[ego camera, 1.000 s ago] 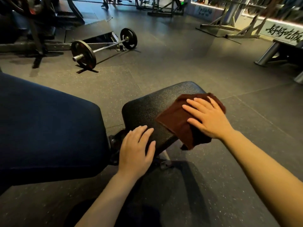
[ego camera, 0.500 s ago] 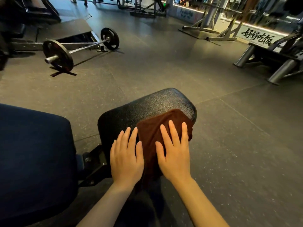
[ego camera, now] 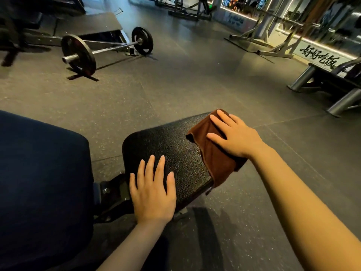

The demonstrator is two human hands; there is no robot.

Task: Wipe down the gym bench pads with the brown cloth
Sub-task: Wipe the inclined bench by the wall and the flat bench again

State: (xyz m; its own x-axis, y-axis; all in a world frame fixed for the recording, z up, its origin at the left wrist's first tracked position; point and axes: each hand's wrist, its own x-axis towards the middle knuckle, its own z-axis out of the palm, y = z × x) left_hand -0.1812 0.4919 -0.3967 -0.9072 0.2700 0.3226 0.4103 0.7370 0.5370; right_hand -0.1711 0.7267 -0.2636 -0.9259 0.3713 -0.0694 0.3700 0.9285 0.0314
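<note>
To the left of both hands sits the dark blue pad (ego camera: pixel 39 182), not touched by the cloth at this moment. The left hand (ego camera: pixel 153 194) lies flat with straight fingers on the near edge of the black seat pad (ego camera: pixel 168 149), holding nothing, just above the hinge bracket (ego camera: pixel 115 192); a slip leftward could catch fingers in that gap. The right hand (ego camera: pixel 234 135) presses flat on the brown cloth (ego camera: pixel 216 159), not clenching it. The cloth straddles the pad's right edge, its lower end hanging off below the palm. Pushing further right would likely drag it onto the floor (ego camera: pixel 293 173). Leftward of the palm the pad lies open for a stroke.
</note>
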